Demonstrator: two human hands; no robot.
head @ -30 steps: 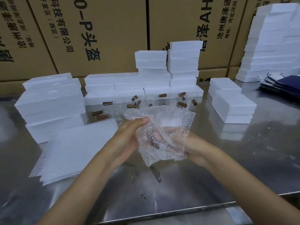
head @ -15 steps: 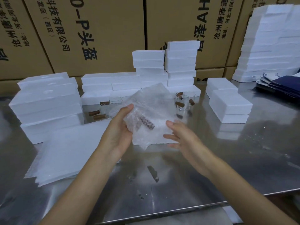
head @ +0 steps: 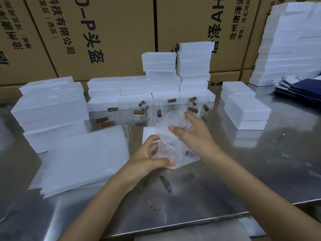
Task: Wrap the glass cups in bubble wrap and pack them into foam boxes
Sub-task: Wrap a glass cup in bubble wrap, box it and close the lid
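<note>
Two hands share one bundle here: my left hand pinches the near end of the bubble wrap between thumb and fingers, and my right hand closes over its far end, held just above the middle of the steel table. I judge a glass cup sits inside; a dark patch shows through the film, likely its handle, though I can't be sure. More unwrapped cups stand toward the back edge, in front of the stacked foam boxes. A pile of wrap sheets lies by the left edge. The bundle should be light but fragile, its film soft and slick. I'd cradle the body with the whole palm, keep the folds pressed shut, and avoid squeezing near the handle.
</note>
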